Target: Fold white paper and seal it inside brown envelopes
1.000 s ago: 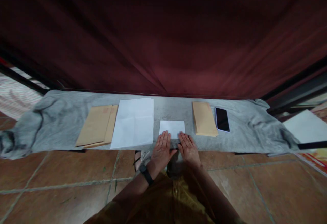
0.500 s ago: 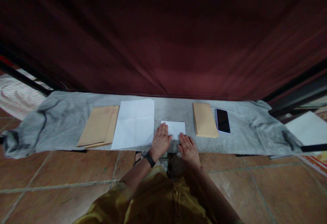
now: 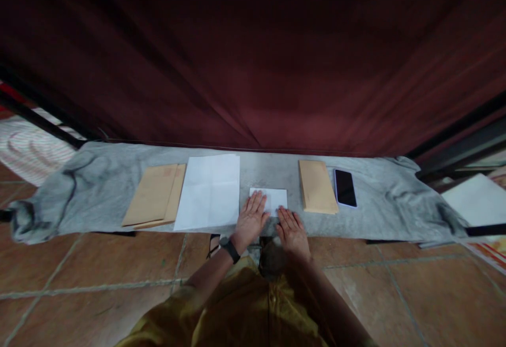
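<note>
The paper (image 3: 279, 197), small, white and oblong, lies flat in front of me on the grey cloth (image 3: 271, 170), and both my hands are at it. My left hand (image 3: 250, 223) rests palm down over its left part, fingers straight and pointing away from me, the thumb out towards its near edge. My right hand (image 3: 293, 236) is flat too, its fingertips at the paper's near right corner and the rest of it on the near side. The two hands are apart from each other, neither curled around anything; how hard they press I cannot tell. I wear a dark watch (image 3: 230, 249) on my left wrist.

Just to the left of the paper are large white sheets (image 3: 207, 191), faintly creased, and farther left, beside those, the brown envelopes (image 3: 152, 191), overlapping unevenly. To the right of the paper is a narrower brown stack (image 3: 317, 186), its edges slightly fanned, and past it the phone (image 3: 346, 188), its screen dark. Beyond the paper, at the cloth's far edge, hangs a dark red curtain (image 3: 256, 83). On my side of the paper, below, are brown floor tiles (image 3: 118, 262) and my mustard shirt (image 3: 233, 310).
</note>
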Action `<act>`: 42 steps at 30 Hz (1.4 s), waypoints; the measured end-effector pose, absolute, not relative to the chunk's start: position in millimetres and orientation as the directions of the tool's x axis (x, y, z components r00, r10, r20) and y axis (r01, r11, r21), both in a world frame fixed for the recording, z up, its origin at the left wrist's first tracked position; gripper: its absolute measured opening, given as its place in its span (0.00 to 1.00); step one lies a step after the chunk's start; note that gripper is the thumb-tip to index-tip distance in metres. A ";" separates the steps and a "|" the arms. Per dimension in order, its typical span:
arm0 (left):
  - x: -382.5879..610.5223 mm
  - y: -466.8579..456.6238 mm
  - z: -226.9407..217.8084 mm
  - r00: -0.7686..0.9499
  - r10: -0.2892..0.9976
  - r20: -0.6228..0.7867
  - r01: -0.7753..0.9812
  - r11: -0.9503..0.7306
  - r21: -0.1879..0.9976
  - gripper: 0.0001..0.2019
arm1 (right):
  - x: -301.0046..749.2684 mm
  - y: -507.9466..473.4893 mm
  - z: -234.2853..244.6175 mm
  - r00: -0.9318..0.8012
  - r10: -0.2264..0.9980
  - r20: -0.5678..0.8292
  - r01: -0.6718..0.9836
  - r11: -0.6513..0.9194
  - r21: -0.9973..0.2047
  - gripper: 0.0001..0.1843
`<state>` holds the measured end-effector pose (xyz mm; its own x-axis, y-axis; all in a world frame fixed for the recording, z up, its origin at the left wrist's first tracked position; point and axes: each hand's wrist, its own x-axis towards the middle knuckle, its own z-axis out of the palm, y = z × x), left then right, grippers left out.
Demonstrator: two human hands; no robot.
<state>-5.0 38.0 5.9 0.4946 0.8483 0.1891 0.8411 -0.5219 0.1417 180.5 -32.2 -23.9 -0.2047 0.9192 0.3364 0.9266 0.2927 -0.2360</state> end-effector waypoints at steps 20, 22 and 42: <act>-17.1 -1.8 4.2 0.633 0.752 0.185 0.748 -0.655 0.104 0.32 | 168.5 -29.5 -15.0 -0.261 0.912 0.316 0.895 0.351 -0.274 0.28; -20.8 -4.2 3.5 0.631 0.753 0.186 0.752 -0.653 0.093 0.32 | 173.2 -31.9 -17.4 -0.240 0.918 0.315 0.908 0.328 -0.261 0.28; -27.4 -10.6 -1.9 0.602 0.774 0.197 0.782 -0.621 0.051 0.34 | 170.6 65.2 -4.4 -0.105 0.938 0.331 0.915 0.222 -0.338 0.23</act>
<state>-27.4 -10.6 -1.9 0.6019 0.7738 0.1973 0.7820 -0.6212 0.0505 170.6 65.2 -4.4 -0.1050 0.9378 0.3308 0.9145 0.2217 -0.3383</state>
